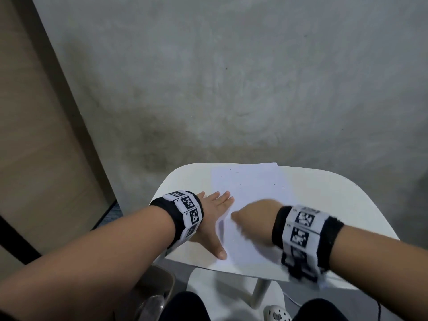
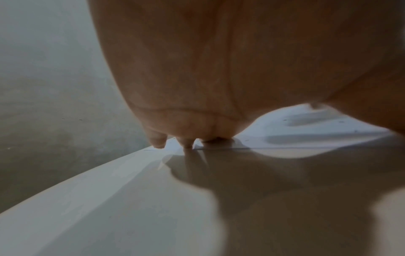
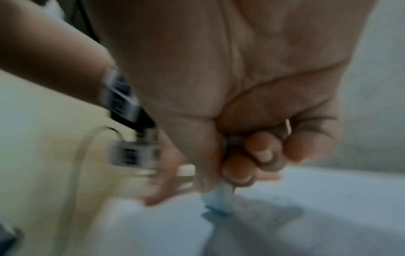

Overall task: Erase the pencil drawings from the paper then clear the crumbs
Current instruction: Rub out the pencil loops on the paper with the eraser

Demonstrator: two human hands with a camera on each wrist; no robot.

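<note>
From the head view, the left hand lies flat with straight, spread fingers on the left edge of the paper, thumb reaching toward the near edge, pinning the sheet to the small white counter. The right hand is curled into a loose fist over the middle of the sheet and is blurred; what it grips is hidden from here. Tiny dark crumbs dot the far half of the paper. A grey concrete floor spreads beyond the counter, a beige panel stands at the left, and both wrists wear black bands with white coded tags. In the left wrist view, the palm of the left hand fills the top; its fingertips press down where the paper meets the counter, the fingers straight. A few specks lie on the sheet. In the right wrist view, the right hand has its fingers curled tight with the thumb closing in, pinching a pale blue eraser whose lower end meets the paper. The left hand shows just beside it, blurred, flat on the sheet's edge, with the counter to the left.
</note>
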